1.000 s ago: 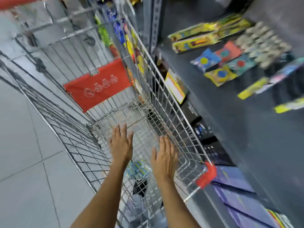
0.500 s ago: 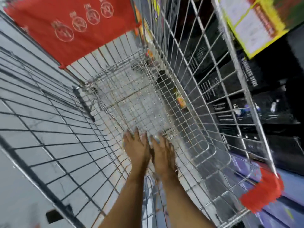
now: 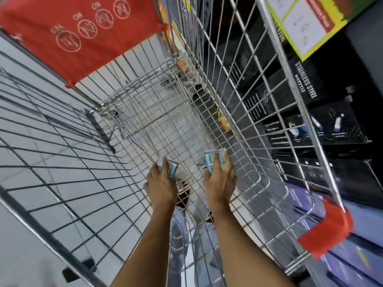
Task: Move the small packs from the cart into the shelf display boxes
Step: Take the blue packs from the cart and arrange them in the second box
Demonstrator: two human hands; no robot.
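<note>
While both arms are stretched deep into the wire cart (image 3: 275, 65), small packs are being gathered from near its floor.

Step in hand: the packs are judged to be freshly grasped, with the lift out and the carry to the shelf display boxes not yet done.

How it is done well: both bundles should be pinched firmly and raised straight up, clear of the mesh wall at three o'clock, so that no slippery wrapper is caught on a wire or dropped through the grid.

Left hand (image 3: 160, 183): curled closed around a small blue-and-white pack (image 3: 172, 169), which pokes out past the fingertips at twelve o'clock.

Right hand (image 3: 220, 179): closed over a cluster of blue-and-white packs (image 3: 214, 157), with fingers laid across their tops; the exact count cannot be told.

Location of packs: all visible packs are held low in the cart, close to the near end; whether they rest on the mesh cannot be told.

Surroundings: a red flap (image 3: 83, 34) is seen at eleven o'clock, and dark boxed goods (image 3: 306, 83) are stacked on the shelving at two o'clock. No display boxes are in view.
</note>
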